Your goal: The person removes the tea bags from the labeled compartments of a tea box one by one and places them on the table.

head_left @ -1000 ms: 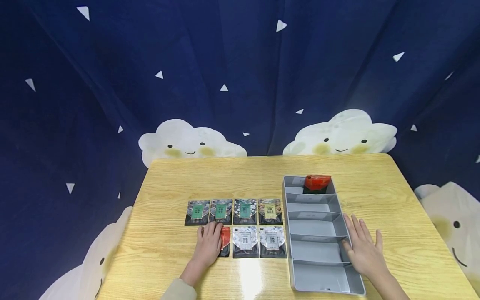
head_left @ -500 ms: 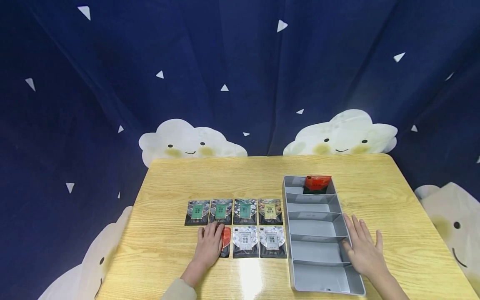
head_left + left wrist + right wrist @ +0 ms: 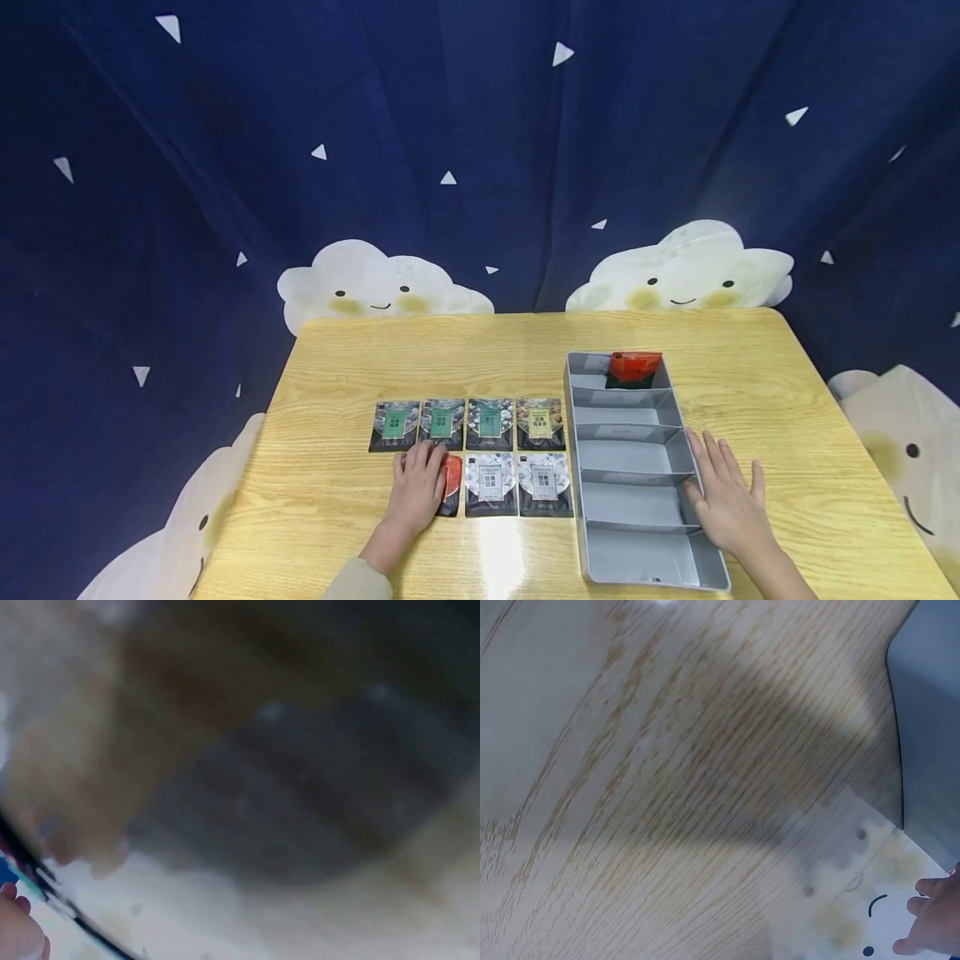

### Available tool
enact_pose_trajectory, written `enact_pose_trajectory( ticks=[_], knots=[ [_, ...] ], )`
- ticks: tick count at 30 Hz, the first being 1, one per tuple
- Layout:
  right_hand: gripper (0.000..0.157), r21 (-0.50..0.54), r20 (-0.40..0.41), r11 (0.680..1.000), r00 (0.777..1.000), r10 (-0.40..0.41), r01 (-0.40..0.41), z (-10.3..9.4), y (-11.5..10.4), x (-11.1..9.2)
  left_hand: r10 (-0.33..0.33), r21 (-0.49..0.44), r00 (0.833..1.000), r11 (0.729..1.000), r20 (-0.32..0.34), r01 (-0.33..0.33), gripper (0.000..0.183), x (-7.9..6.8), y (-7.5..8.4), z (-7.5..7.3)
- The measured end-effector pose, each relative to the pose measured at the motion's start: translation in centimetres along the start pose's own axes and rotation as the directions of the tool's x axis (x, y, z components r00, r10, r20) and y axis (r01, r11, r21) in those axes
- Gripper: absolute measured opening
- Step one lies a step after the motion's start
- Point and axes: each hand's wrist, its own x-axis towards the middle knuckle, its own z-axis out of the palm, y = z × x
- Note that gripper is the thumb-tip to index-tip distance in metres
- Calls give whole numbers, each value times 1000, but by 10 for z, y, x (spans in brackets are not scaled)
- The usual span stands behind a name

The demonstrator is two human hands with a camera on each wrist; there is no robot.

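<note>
In the head view my left hand [image 3: 417, 487] rests over the left part of a red and black tea sachet [image 3: 451, 485], its fingers side by side and slightly bent. The thumb is hidden. To the right lie two white and black sachets [image 3: 491, 485]. A row above holds two green-labelled sachets [image 3: 394, 426], a teal-labelled one [image 3: 491, 424] and a yellow-labelled one [image 3: 540, 423]. My right hand [image 3: 727, 500], fingers spread, touches the right wall of a grey divided box [image 3: 581, 500]. Another red sachet [image 3: 634, 369] leans in its farthest compartment.
The wooden table [image 3: 420, 350] carries everything. Behind it hangs a dark blue curtain [image 3: 480, 125] with white triangles and smiling clouds. In the right wrist view the box wall [image 3: 934, 735] rises at the right. The left wrist view is mostly blurred.
The red sachet under my left hand shows a sliver more on its right. Both hands and the box hold their places.
</note>
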Motion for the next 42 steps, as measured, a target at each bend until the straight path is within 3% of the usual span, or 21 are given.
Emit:
enact_pose_trajectory(
  ticks=[8, 26, 42],
  knots=[
    [78, -6, 3, 1000, 1000, 4, -4, 1, 1, 0, 28, -69, 998, 997, -49, -31, 29, 35, 21, -13],
    [78, -18, 23, 1000, 1000, -9, 10, 0, 1, -1, 176, -44, 982, 984, 64, -174, 32, 136, 112, -5],
    [75, -19, 27, 1000, 1000, -10, 11, -1, 0, 0, 172, 80, 972, 979, 159, -186, 34, 196, 173, 4]
  ],
)
